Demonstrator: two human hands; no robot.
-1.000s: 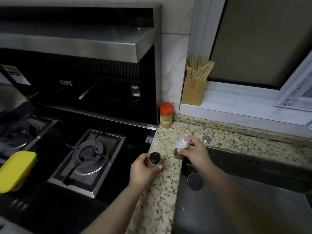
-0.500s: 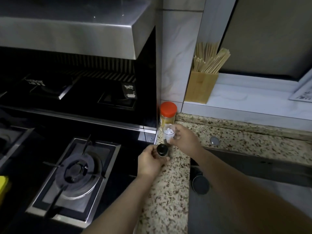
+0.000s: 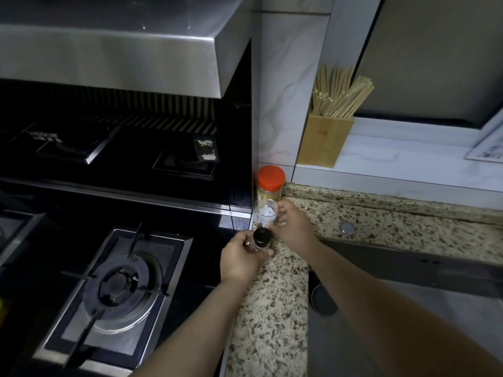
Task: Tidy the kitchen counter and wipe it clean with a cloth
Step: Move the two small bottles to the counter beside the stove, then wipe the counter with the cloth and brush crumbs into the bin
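Observation:
My left hand (image 3: 241, 258) grips a small jar with a black lid (image 3: 261, 238) at the left edge of the speckled granite counter (image 3: 275, 308). Just behind it, my right hand (image 3: 292, 227) holds a small clear jar with white contents (image 3: 266, 212), right in front of a jar with an orange lid (image 3: 270, 182) that stands in the counter's back corner against the wall. The two held jars are close together, one behind the other. No cloth is in view.
A black gas hob (image 3: 119, 289) lies to the left under a steel range hood (image 3: 114, 44). A steel sink (image 3: 408, 308) with a dark drain plug (image 3: 324, 296) is to the right. A wooden chopstick holder (image 3: 325, 137) stands on the window sill.
Both hands carried their jars from the middle of the counter toward the back corner, next to the orange-lidded jar. The camera moved closer and to the right; the yellow box left the view.

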